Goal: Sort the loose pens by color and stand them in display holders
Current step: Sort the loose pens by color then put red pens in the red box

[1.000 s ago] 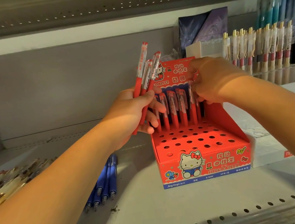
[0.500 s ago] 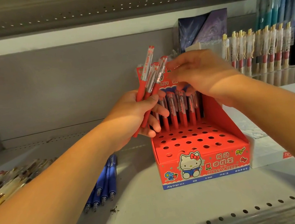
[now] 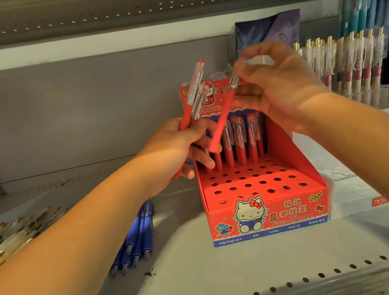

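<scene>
The step in hand looked to be loading red pens one at a time into the red holder (image 3: pixel 269 216), which stood toward the right of the shelf (image 3: pixel 227 272), near its front edge. The right hand (image 3: pixel 279 89) was raised above the holder's back wall, its grip pinching a single red pen (image 3: pixel 222 117) by the clear cap end, the pen slanting down to the left with its tip by the other hand's fingers. The left hand (image 3: pixel 179 149) hovered just left of the holder, its grip curled round a small bundle of red pens (image 3: pixel 194 94) pointing upward. A row of red pens (image 3: pixel 239 137) stood in the rearmost holes; the nearer holes were open. Next, I judged, the pen needed turning upright and lowering tip-first into a free hole. Blue pens (image 3: pixel 138 236) lay loose on the shelf to the left.
</scene>
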Tool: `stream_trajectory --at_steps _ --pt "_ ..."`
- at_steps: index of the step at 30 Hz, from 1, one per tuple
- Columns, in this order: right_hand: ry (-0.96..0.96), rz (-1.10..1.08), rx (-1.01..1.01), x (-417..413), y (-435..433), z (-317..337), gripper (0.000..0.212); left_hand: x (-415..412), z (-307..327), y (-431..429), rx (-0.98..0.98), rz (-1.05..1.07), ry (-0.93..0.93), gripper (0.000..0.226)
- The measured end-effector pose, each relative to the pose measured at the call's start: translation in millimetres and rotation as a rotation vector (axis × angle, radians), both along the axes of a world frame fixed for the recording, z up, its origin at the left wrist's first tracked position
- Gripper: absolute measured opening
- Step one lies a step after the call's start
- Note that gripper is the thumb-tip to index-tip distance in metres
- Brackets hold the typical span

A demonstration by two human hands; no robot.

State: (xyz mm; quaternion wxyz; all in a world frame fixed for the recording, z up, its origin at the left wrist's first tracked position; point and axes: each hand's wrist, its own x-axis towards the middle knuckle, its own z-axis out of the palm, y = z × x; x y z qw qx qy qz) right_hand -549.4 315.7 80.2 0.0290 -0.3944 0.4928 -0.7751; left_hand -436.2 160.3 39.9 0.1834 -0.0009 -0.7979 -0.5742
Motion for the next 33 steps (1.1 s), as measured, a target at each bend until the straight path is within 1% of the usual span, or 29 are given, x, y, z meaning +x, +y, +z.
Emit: stream_trajectory --at_steps 2,4,7,9,11,14,17,23,30,33 --pt "0.074 -0.132 0.042 -1.5 1.5 1.4 0.016 -1.6 -0.1 -2.1 -0.049 0.061 0.011 0.023" --pt "0.173 -0.253 0.127 -1.7 3.7 2.3 0.015 -2.6 0.0 -3.4 -0.026 0.078 0.017 0.023" --pt "0.389 -0.492 0.325 -3.2 6.0 0.5 0.022 -1.9 0.4 -2.1 0.025 0.052 0.009 0.023" --pt "0.527 -0.645 0.447 -5.5 6.8 -1.8 0.022 -0.9 1.0 -1.0 0.042 0.045 -0.001 0.024" --pt "0.603 -0.731 0.528 -7.8 8.1 -3.2 0.020 -0.1 2.1 -0.8 0.062 0.048 -0.013 0.025" --pt "0.665 -0.820 0.642 -10.2 10.0 -3.2 0.019 -0.1 4.1 -1.0 0.090 0.055 -0.031 0.025" --pt "0.673 -0.866 0.695 -10.9 10.3 -3.2 0.020 -0.9 5.0 -0.8 0.100 0.060 -0.036 0.026" --pt "0.691 -0.876 0.803 -11.3 8.1 -6.1 0.017 0.5 5.4 0.5 0.082 0.040 -0.041 0.023" --pt "0.682 -0.896 0.935 -10.9 10.5 -4.1 0.005 2.0 4.6 -2.7 0.104 -0.037 -0.076 0.029" --pt "0.684 -0.909 1.004 -6.5 9.0 -4.0 0.014 0.4 3.5 -1.9 0.078 -0.037 -0.065 0.029"
